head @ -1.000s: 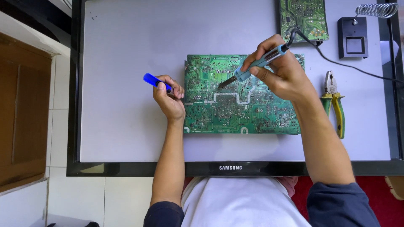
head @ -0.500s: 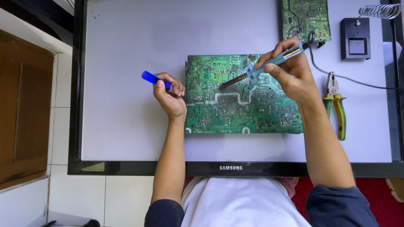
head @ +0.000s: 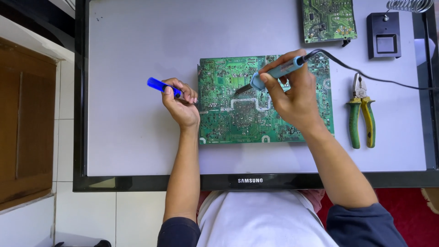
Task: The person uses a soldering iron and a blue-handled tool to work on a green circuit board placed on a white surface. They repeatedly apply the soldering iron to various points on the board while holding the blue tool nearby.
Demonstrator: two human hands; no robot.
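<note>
Your right hand (head: 295,98) — closed around a light-blue soldering iron (head: 274,73), held like a pen, its dark tip slanting down-left onto the board. A black cord (head: 366,75) runs from the iron's rear toward the right edge.

Your left hand (head: 182,103) — fingers curled shut on a blue tool (head: 160,85) that sticks out up-left; the hand rests just beside the board's left edge.

Large green circuit board (head: 233,116) — flat, solder side up, in the middle of the pale work surface (head: 137,55), which has a black frame.

Second, smaller green board (head: 328,20) — top edge, well apart from your hands.

Black iron stand (head: 384,34) — upper right, wire coil behind it.

Pliers (head: 361,116) with green-and-yellow grips — lying right of the large board.
</note>
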